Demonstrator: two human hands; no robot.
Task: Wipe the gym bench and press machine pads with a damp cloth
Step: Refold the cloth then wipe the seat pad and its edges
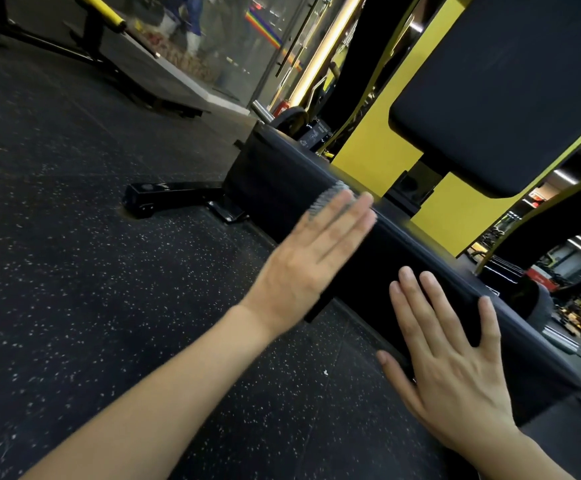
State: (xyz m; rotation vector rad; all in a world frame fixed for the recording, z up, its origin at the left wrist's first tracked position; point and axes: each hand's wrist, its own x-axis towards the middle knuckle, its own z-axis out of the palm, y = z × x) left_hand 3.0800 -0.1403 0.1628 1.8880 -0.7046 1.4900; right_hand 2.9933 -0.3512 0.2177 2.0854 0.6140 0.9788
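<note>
A long black seat pad [282, 168] of the press machine runs diagonally from upper middle to lower right. My left hand [316, 258] lies flat with straight fingers against the pad's side, pressing a grey cloth [327, 197] whose ribbed edge shows past the fingertips. My right hand [455, 355] rests flat on the pad's side further right, fingers spread, thumb over the top edge. A black back pad [510, 84] on a yellow frame stands above at the upper right.
Speckled black rubber floor [91, 271] spreads to the left. The machine's black base foot [174, 197] lies on it beside the pad. Another black and yellow bench frame [98, 26] stands at the upper left, before a glass wall [233, 46]. More machines show at the far right.
</note>
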